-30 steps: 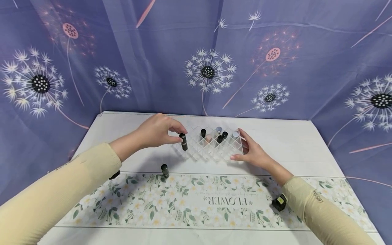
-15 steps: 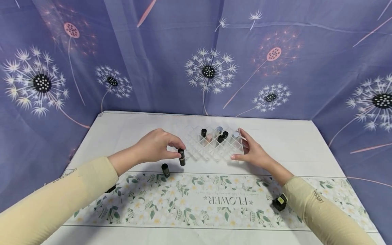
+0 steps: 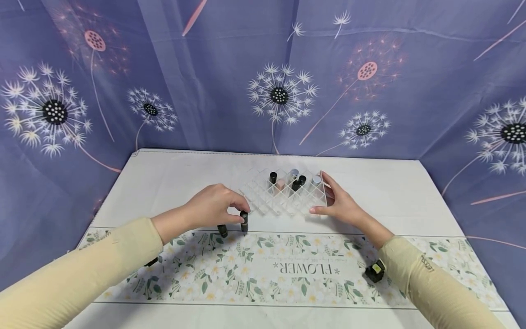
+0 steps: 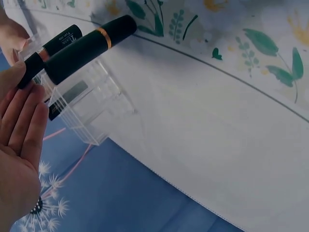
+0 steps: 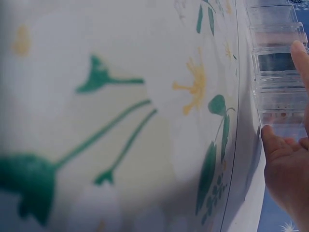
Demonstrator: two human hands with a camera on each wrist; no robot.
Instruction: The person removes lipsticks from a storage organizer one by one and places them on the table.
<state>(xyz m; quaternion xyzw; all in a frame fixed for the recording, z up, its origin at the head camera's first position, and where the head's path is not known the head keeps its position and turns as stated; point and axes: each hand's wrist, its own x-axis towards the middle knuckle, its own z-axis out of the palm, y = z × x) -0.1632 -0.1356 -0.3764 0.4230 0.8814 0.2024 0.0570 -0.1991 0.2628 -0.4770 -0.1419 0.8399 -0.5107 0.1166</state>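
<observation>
My left hand (image 3: 215, 205) pinches the cap end of a black lipstick tube (image 3: 244, 223) between thumb and fingers. The tube is upright, its base at the mat's back edge. Just left of it stands a second black lipstick tube (image 3: 222, 230), partly behind the hand; in the left wrist view this tube (image 4: 77, 55) has a gold band. A clear organizer (image 3: 263, 201) with diamond-shaped compartments lies beyond, holding several black, silver and pink-capped tubes in its middle and right compartments. My right hand (image 3: 339, 203) grips its right end, thumb at the front corner (image 5: 268, 133).
A floral mat (image 3: 287, 288) marked FLOWER runs across the white table (image 3: 164, 178). Small black devices sit by both forearms, the right one (image 3: 375, 271) with a yellow-green patch. A purple dandelion-print curtain (image 3: 213, 91) encloses the back and sides.
My left hand has carried the black lipstick tube from the organizer's left end toward me, down to beside the standing tube. The right hand and organizer have stayed put.
</observation>
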